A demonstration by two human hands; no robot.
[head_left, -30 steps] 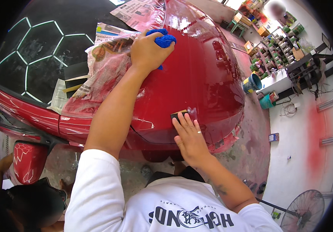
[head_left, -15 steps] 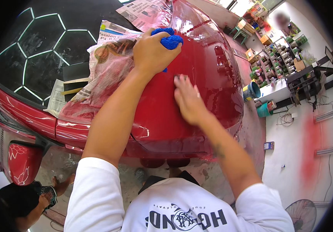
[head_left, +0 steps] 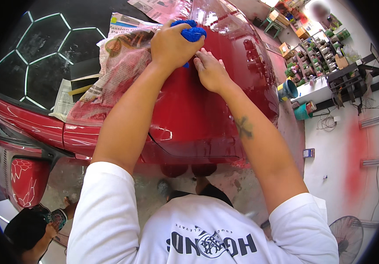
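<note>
A glossy red car panel point(head_left: 180, 112) lies in front of me, with a darker, wet-looking sheen toward its right side. My left hand point(head_left: 170, 47) is closed around a bunched blue cloth point(head_left: 193, 32) on the upper part of the panel. A bit of blue also shows below that hand's wrist. Just to the right, my right hand point(head_left: 212, 72) rests on the red surface with its fingers stretched out, pointing up toward the cloth. Whatever lies under its fingertips is hidden.
Masking newspaper point(head_left: 125, 61) covers the panel's border beside the dark windshield point(head_left: 44, 48). A red side mirror point(head_left: 30, 180) juts out at lower left, near another person point(head_left: 28, 229). At right stand a shelf of cans point(head_left: 317, 59), a bucket point(head_left: 288, 89) and a fan point(head_left: 347, 237).
My right hand has moved up the panel, closer to the cloth. My left hand, still gripping the cloth, sits slightly higher in the picture.
</note>
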